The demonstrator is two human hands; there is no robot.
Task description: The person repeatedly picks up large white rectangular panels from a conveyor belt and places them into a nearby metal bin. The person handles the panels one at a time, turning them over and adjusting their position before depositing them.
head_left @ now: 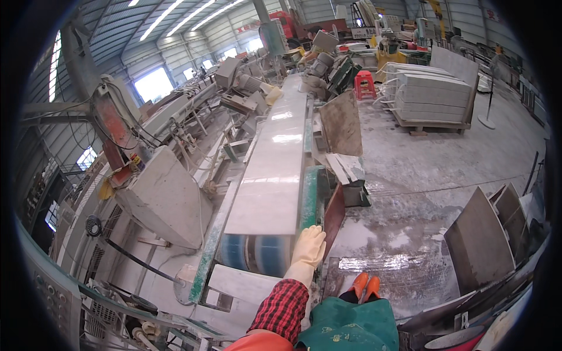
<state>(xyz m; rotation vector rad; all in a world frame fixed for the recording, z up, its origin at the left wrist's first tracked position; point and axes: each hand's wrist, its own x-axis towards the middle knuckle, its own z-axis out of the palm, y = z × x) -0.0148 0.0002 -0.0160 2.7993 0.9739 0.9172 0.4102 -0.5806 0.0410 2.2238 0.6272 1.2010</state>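
Note:
My left hand [308, 248], in a cream rubber glove below a red-and-black checked sleeve, lies at the near right corner of a long, pale, polished stone slab [266, 199]. Its fingers stretch forward, fairly flat, over the green side rail [309, 202], and nothing shows in its grip. Whether the fingertips touch the slab or only the rail I cannot tell. Beneath the slab's near end is a blue roller [272, 253] of the conveyor. The slab runs away from me between the machine's side rails. My right hand does not show.
Upright slabs [480, 240] lean at the right. Farther off, pale slabs [433, 93] are stacked on a pallet beside a red stool [364, 85]. Motors [321, 63] flank the conveyor's far part. A control panel [52, 298] is at lower left; wet floor [398, 234] lies right.

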